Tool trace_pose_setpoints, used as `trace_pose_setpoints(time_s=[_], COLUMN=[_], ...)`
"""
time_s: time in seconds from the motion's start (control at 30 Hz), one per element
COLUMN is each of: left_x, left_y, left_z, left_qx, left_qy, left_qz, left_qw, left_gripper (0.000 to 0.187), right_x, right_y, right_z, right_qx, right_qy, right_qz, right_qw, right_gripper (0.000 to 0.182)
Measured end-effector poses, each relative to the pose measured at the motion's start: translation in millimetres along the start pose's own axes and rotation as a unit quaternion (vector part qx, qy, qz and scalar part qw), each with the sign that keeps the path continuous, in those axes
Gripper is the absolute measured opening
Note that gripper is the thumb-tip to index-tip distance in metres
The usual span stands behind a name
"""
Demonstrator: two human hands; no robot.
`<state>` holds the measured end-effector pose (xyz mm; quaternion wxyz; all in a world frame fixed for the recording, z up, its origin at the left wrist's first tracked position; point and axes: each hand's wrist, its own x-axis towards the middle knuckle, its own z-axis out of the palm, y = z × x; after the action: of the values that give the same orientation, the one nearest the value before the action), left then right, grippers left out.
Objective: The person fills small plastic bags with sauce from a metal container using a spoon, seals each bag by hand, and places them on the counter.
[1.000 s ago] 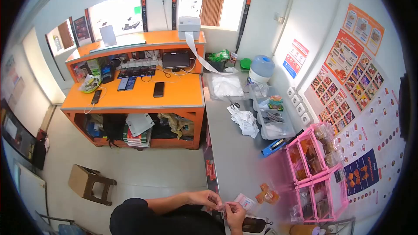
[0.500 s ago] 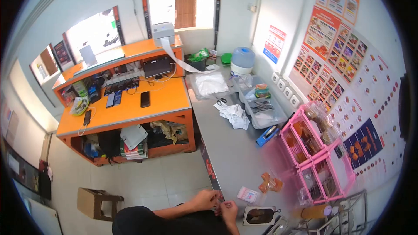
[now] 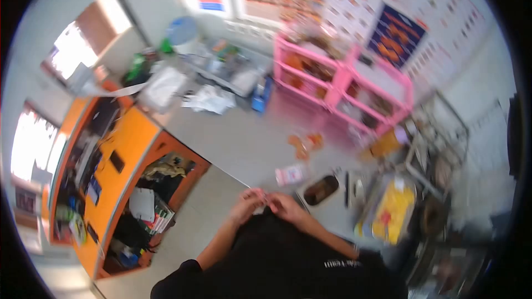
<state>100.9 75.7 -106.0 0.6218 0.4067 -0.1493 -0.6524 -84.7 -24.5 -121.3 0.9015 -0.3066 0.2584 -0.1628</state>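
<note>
Two bare hands, left hand (image 3: 247,208) and right hand (image 3: 286,209), meet at the fingertips beside the grey metal worktop (image 3: 230,139). Grip: fingers bent inward; blur hides whether anything is pinched. Flat white-and-pink packet (image 3: 291,175) lies on the worktop, just beyond the hands; orange-filled clear packets (image 3: 303,145) farther back. Change: view has swung rightward, bringing a yellow mass (image 3: 395,210) into sight; hands stay together, so handling appears ongoing.

hands (image 3: 247,207) close together — forearms (image 3: 218,245) angled inward
</note>
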Motion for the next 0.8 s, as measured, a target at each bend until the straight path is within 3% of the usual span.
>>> trace_pose_setpoints(time_s=[0.03, 0.1, 0.27, 0.33, 0.37, 0.43, 0.47, 0.53, 0.63, 0.67, 0.77, 0.8], left_x=[0.5, 10.3, 14.7, 14.5, 15.4, 3.6, 0.5, 5.2, 5.7, 1.9, -5.9, -7.3], left_y=[8.0, 10.6, 17.5, 16.2, 15.4, 34.5, 40.9, 41.6, 60.8, 71.1, 93.0, 99.1], left_z=[8.2, 20.0, 40.6, 50.8, 56.3, 91.0, 101.5, 101.7, 114.8, 123.4, 139.7, 142.5], left_qx=[0.007, 0.043, 0.128, 0.262, 0.327, 0.46, 0.522, 0.512, 0.486, 0.476, 0.498, 0.492], left_qy=[0.0, 0.024, 0.046, 0.091, 0.113, 0.162, 0.186, 0.207, 0.24, 0.251, 0.247, 0.248], left_qz=[0.019, 0.041, 0.122, 0.156, 0.173, 0.168, 0.161, 0.203, 0.214, 0.208, 0.244, 0.233], left_qw=[1.0, 0.998, 0.983, 0.948, 0.922, 0.857, 0.816, 0.809, 0.812, 0.817, 0.795, 0.801], left_gripper=[0.019, 0.014, 0.012, 0.012, 0.013, 0.015, 0.016, 0.013, 0.005, 0.004, 0.007, 0.008], right_x=[9.9, 7.6, -8.3, -13.5, -13.9, -16.2, -18.6, -25.0, -41.9, -45.1, -48.4, -58.9], right_y=[9.4, -3.3, -31.9, -41.9, -42.2, -40.5, -41.7, -53.9, -84.8, -89.8, -103.0, -114.4], right_z=[-10.8, 1.5, 24.6, 38.5, 40.5, 43.3, 46.7, 59.3, 81.4, 82.5, 87.5, 91.8], right_qx=[0.166, 0.201, 0.079, -0.02, -0.161, -0.429, -0.477, -0.564, -0.508, -0.515, -0.48, -0.474], right_qy=[-0.008, 0.069, 0.15, 0.214, 0.243, 0.275, 0.272, 0.253, 0.22, 0.217, 0.135, 0.116], right_qz=[0.094, 0.124, 0.057, 0.008, -0.07, -0.217, -0.259, -0.341, -0.324, -0.308, -0.384, -0.301], right_qw=[0.982, 0.969, 0.984, 0.977, 0.954, 0.833, 0.795, 0.708, 0.767, 0.77, 0.777, 0.82], right_gripper=[0.008, 0.009, 0.011, 0.012, 0.012, 0.013, 0.009, 0.005, 0.01, 0.02, 0.018, 0.022])
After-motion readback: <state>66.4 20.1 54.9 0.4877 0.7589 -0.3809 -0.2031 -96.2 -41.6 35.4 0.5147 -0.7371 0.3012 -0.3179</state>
